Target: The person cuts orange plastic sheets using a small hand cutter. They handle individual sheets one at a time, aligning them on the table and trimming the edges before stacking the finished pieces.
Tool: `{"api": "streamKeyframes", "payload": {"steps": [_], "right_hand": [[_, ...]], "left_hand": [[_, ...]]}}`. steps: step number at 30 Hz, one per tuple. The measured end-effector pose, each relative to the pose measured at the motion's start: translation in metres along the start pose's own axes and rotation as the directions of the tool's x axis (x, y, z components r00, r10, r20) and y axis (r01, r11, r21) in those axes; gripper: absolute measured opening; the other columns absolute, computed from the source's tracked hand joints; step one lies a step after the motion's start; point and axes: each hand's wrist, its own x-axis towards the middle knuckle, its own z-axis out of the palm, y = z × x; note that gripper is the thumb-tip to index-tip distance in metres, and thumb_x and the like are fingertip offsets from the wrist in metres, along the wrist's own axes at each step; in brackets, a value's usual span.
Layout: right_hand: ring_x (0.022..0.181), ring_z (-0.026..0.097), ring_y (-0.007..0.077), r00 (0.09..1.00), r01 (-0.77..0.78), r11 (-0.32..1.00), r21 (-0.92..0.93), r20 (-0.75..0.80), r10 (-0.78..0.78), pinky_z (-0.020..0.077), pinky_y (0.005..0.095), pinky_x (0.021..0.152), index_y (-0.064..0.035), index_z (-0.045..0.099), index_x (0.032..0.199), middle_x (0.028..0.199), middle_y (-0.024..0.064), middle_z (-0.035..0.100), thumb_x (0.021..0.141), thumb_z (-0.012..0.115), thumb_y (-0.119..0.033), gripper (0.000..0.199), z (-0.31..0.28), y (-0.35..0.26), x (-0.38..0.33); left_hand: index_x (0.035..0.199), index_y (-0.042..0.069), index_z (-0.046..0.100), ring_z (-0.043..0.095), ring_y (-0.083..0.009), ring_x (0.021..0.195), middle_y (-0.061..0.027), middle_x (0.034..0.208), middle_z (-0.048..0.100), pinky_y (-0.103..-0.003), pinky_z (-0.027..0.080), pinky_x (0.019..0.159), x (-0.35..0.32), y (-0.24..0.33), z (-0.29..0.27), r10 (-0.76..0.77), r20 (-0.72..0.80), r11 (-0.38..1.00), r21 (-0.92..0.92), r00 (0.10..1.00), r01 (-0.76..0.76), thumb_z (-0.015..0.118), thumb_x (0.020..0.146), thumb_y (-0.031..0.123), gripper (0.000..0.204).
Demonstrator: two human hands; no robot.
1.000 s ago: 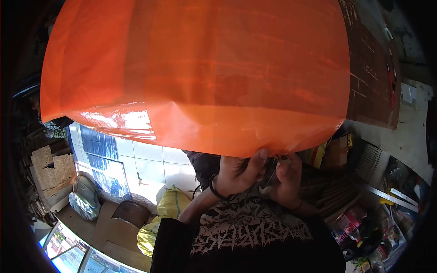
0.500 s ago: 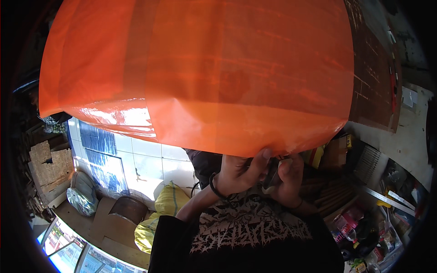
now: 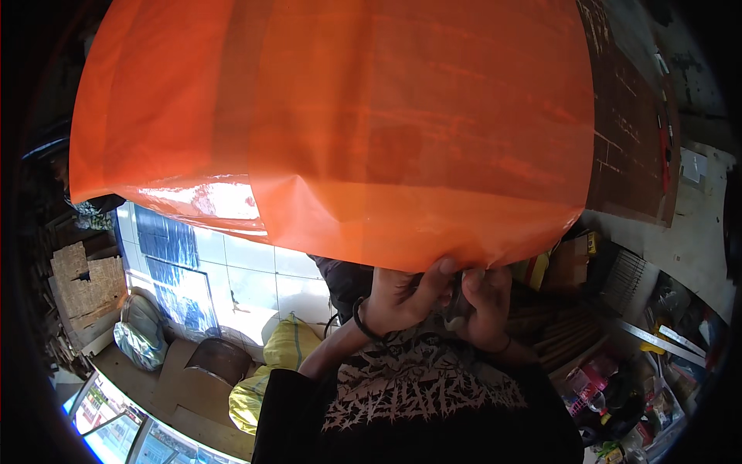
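Note:
A large glossy orange plastic sheet (image 3: pixel 332 116) fills the upper half of the view, draped over a brown board that shows at its right. Its near edge bows toward me, with a crease left of the middle. My left hand (image 3: pixel 406 301), with a dark band at the wrist, pinches this edge between thumb and fingers. Close beside it, my right hand (image 3: pixel 487 305) is closed at the same edge, thumb up. Something dark and small seems to lie between the hands, too shadowed to name. The sheet hides part of the fingers.
The brown board (image 3: pixel 630 147) extends right. Yellow sacks (image 3: pixel 290 344) and a tied bag (image 3: pixel 141 340) sit at left on the floor, past white tiles (image 3: pixel 251 271). Wood scraps (image 3: pixel 86 278) pile at far left. Right of me are a wire rack (image 3: pixel 624 274) and a cluttered bin (image 3: pixel 610 394).
The sheet's near edge has shifted slightly left and down. My right hand has drawn in a little toward the left, and the dark gap between my hands has narrowed.

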Motion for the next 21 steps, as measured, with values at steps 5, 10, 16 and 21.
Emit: {"api": "streamKeyframes", "payload": {"steps": [5,10,16,21], "right_hand": [[0.066,0.053,0.0146,0.998,0.06,0.997,0.039,-0.022,-0.059,0.0446,0.0262,0.056,0.0002,0.046,0.108,0.087,0.009,0.055,0.079,0.065,-0.039,0.052,-0.003,0.004,-0.001],[0.06,0.052,0.0107,0.905,0.303,0.952,-0.033,-0.304,-0.298,0.0326,0.0188,0.04,0.0006,0.038,0.116,0.088,0.0105,0.057,0.065,0.066,-0.063,0.086,-0.03,-0.023,-0.012],[0.044,0.045,0.0016,0.922,0.272,0.893,-0.358,-0.169,-0.348,0.0246,0.0152,0.035,-0.005,0.037,0.117,0.08,0.0049,0.06,0.08,0.064,-0.041,0.058,-0.045,-0.127,0.03],[0.052,0.045,0.0025,0.976,0.147,0.733,-0.664,-0.021,-0.215,0.0309,0.0176,0.038,-0.0053,0.04,0.112,0.075,0.0022,0.054,0.082,0.064,-0.024,0.042,-0.052,-0.166,0.115]], "left_hand": [[0.102,-0.002,0.057,0.057,-0.0089,0.065,-0.005,0.081,0.059,-0.021,0.046,0.057,-0.003,-0.002,-0.004,-0.089,-0.009,0.994,-0.068,0.996,0.088,0.046,0.09,0.004,0.017],[0.109,-0.002,0.055,0.052,-0.0153,0.098,-0.0063,0.103,0.057,-0.028,0.038,0.086,-0.009,0.001,-0.007,0.096,-0.02,0.98,0.174,0.995,-0.091,0.049,0.088,0.004,0.023],[0.099,-0.002,0.057,0.051,-0.0074,0.074,-0.0013,0.084,0.058,-0.021,0.039,0.067,-0.017,0.004,-0.003,-0.043,-0.205,0.997,-0.066,0.978,0.03,0.048,0.09,0.012,0.019],[0.083,0.002,0.056,0.048,-0.0059,0.062,-0.0002,0.073,0.056,-0.02,0.037,0.056,-0.02,0.005,0.001,-0.033,-0.301,0.999,0.023,0.953,0.041,0.051,0.091,0.017,0.017]]}}
